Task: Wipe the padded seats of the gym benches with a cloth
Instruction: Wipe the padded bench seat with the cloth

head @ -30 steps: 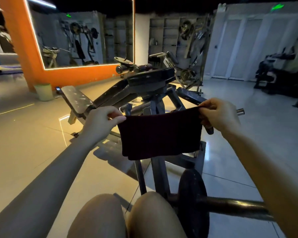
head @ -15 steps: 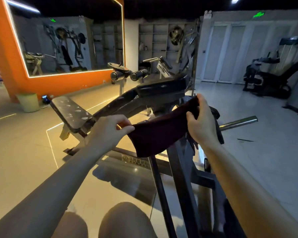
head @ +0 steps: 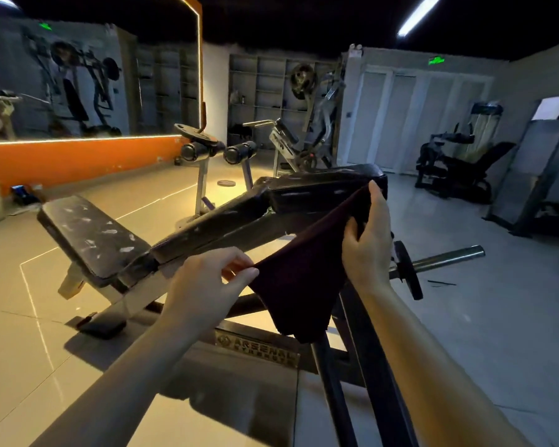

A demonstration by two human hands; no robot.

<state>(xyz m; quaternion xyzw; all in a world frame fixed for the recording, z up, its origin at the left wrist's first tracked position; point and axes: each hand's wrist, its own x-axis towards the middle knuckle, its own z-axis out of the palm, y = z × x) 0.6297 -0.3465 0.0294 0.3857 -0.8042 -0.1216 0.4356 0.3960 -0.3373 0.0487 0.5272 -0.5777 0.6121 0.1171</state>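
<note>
Cloth [head: 304,285], dark maroon, hangs stretched between both hands above the bench frame: left hand [head: 204,285] pinches its near-left corner, right hand [head: 367,246] grips its far edge against the raised black pad [head: 323,185]. A scuffed seat [head: 91,233] slopes at left. Glossy tiled floor [head: 497,317] lies open on the right; mirror [head: 78,82] and orange wall [head: 78,159] stand far left.

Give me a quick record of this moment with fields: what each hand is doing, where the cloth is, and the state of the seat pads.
left hand: pinches cloth's lower corner
right hand: grips cloth's upper edge by the raised pad
cloth: dark, stretched between both hands, hanging free
flat seat pad: worn with pale scuffs, not touched
</note>
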